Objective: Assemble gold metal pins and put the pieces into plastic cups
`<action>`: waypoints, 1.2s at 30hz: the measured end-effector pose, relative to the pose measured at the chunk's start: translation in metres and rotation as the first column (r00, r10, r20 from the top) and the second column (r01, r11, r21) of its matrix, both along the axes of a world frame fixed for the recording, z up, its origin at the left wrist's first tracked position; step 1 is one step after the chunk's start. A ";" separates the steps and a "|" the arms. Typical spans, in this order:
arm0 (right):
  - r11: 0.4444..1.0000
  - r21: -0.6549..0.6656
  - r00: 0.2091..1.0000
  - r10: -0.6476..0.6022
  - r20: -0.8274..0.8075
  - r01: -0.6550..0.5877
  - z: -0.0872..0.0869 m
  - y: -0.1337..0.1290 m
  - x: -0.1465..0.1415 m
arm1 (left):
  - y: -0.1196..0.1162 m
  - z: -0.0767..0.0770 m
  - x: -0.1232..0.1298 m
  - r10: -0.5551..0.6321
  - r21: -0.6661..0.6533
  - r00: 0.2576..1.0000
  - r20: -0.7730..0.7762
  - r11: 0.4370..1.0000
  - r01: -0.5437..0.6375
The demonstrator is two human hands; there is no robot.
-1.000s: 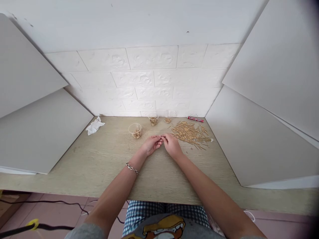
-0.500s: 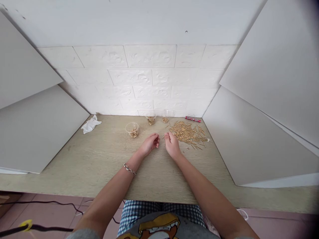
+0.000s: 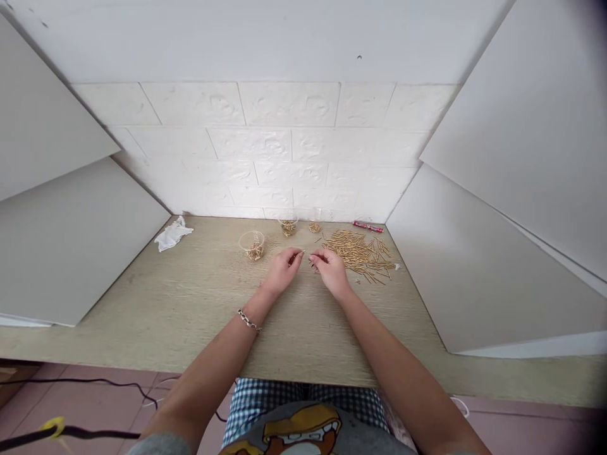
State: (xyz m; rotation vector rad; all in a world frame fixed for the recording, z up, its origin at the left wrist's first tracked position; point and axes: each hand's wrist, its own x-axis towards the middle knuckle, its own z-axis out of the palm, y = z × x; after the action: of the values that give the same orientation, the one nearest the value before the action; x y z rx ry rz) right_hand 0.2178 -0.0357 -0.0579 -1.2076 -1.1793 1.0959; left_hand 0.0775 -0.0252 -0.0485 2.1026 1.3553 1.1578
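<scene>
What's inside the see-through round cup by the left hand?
Lots of little gold-coloured pieces are heaped in the clear round plastic cup near the left hand. Pieces deeper in the heap are covered, so I can't see them.

Thin gold rods (image 3: 353,249), loosely heaped on table (image 3: 303,328), 3 clear cups (image 3: 251,240)

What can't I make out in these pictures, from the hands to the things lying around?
All in the head view:
- Anything pinched by the left hand or right hand: tiny, partly hidden by fingers.
- Lower rods in the golden pile: covered by upper ones.
- Print on the red tube: too small.
- Thick black cable: cut off by the left edge.
</scene>
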 end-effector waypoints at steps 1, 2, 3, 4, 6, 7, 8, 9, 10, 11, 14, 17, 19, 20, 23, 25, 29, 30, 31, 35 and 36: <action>1.000 -0.006 1.000 -0.008 -0.029 0.008 0.001 -0.001 -0.001 | 0.000 -0.001 0.000 -0.003 0.036 1.000 -0.019 0.999 0.004; 1.000 -0.005 0.998 -0.020 -0.051 0.020 0.003 -0.002 -0.001 | 0.001 -0.002 0.000 -0.009 0.061 0.999 -0.034 0.998 0.011; 1.000 0.001 0.997 -0.030 -0.065 0.030 0.004 -0.003 -0.002 | 0.001 -0.003 0.000 -0.018 0.074 0.999 -0.046 0.997 0.022; 0.999 0.012 0.997 -0.038 -0.074 0.039 0.005 -0.004 -0.002 | 0.001 -0.003 0.000 -0.029 0.077 0.998 -0.055 0.996 0.033; 0.998 0.038 0.996 -0.040 -0.085 0.043 0.007 -0.005 -0.003 | -0.001 -0.003 0.002 -0.055 0.062 0.997 -0.059 0.996 0.058; 0.998 0.049 0.995 -0.033 -0.089 0.038 0.008 -0.006 -0.003 | -0.001 -0.002 0.002 -0.069 0.047 0.996 -0.054 0.996 0.071; 0.998 0.057 0.995 -0.024 -0.094 0.029 0.008 -0.006 -0.003 | -0.002 -0.001 0.003 -0.082 0.030 0.996 -0.043 0.996 0.084; 0.998 0.060 0.995 -0.016 -0.098 0.022 0.008 -0.006 -0.003 | -0.003 0.000 0.003 -0.095 0.011 0.995 -0.026 0.995 0.095; 0.998 0.059 0.995 -0.010 -0.100 0.016 0.008 -0.006 -0.003 | -0.004 0.001 0.003 -0.106 -0.010 0.994 -0.004 0.994 0.106; 0.998 0.056 0.995 -0.006 -0.102 0.011 0.008 -0.006 -0.003 | -0.005 0.002 0.004 -0.115 -0.033 0.993 0.023 0.993 0.115; 0.999 0.047 0.995 0.001 -0.103 0.004 0.007 -0.006 -0.003 | -0.006 0.004 0.004 -0.130 -0.094 0.986 0.103 0.986 0.140; 0.999 0.048 0.994 0.003 -0.111 0.002 0.008 -0.006 -0.003 | -0.006 0.005 0.005 -0.144 -0.112 0.983 0.112 0.981 0.156; 0.999 0.042 0.993 0.003 -0.117 0.002 0.008 -0.007 -0.004 | -0.007 0.006 0.005 -0.150 -0.097 0.986 0.073 0.983 0.157; 0.999 0.036 0.993 0.004 -0.121 0.001 0.009 -0.007 -0.004 | -0.007 0.006 0.005 -0.150 -0.086 0.987 0.052 0.984 0.154; 1.000 0.008 0.988 0.009 -0.155 -0.007 0.008 -0.008 -0.005 | -0.008 0.007 0.005 -0.140 -0.063 0.990 0.031 0.988 0.141; 1.000 -0.001 0.983 0.020 -0.185 -0.020 0.007 -0.007 -0.006 | -0.008 0.008 0.005 -0.138 -0.063 0.990 0.036 0.988 0.140; 0.999 -0.005 0.979 0.035 -0.200 -0.037 0.005 -0.007 -0.007 | -0.009 0.009 0.005 -0.134 -0.086 0.991 0.029 0.987 0.136; 0.999 -0.008 0.980 0.035 -0.197 -0.037 0.005 -0.007 -0.007 | -0.009 0.009 0.005 -0.133 -0.093 0.991 0.035 0.986 0.135; 0.999 -0.010 0.980 0.032 -0.194 -0.035 0.005 -0.007 -0.007 | -0.008 0.008 0.005 -0.132 -0.098 0.990 0.044 0.986 0.136; 1.000 -0.003 0.981 0.018 -0.195 -0.019 0.003 -0.008 -0.008 | -0.008 0.007 0.005 -0.129 -0.086 0.990 0.052 0.987 0.133; 1.000 0.000 0.980 0.017 -0.196 -0.017 0.003 -0.008 -0.008 | -0.008 0.006 0.005 -0.128 -0.083 0.990 0.051 0.988 0.132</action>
State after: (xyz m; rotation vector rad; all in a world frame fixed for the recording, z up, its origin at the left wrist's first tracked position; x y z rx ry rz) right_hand 0.2094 -0.0440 -0.0549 -1.0658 -1.0384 1.2003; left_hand 0.0824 -0.0330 -0.0421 2.0583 1.2059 1.0686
